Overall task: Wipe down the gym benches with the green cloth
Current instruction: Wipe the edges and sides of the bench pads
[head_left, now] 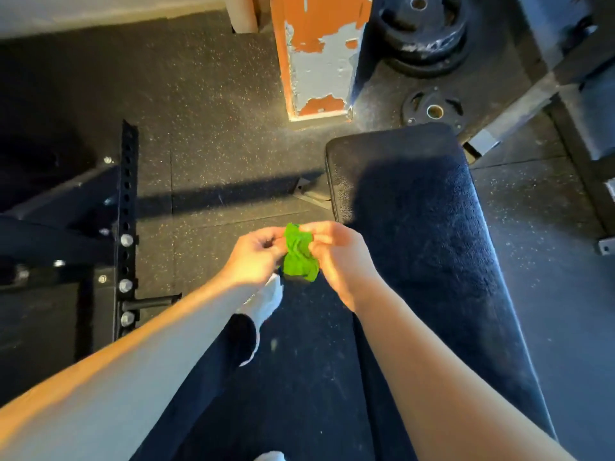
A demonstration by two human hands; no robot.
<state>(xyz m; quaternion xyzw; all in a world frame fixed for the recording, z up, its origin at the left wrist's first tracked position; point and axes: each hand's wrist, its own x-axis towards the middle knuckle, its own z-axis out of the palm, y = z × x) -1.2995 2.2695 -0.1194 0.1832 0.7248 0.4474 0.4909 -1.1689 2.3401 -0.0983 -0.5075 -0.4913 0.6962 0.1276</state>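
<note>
Left hand (pixel 256 257) and right hand (pixel 336 257) both pinch the bunched green cloth (pixel 299 257) between them, held up just left of the bench (pixel 416 227), clear of its pad. No wipe marks show on the pad, so wiping of this bench looks not yet begun and its whole length is left. Weight plates (pixel 431 109) lie past the bench's far end.

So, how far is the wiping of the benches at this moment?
Done: nothing that shows; the black bench pad has pale specks at its far end. In hand: the left hand and the right hand pinch the bunched green cloth in the air, beside the pad, not on it. Left: the wiping of this pad itself.
</note>
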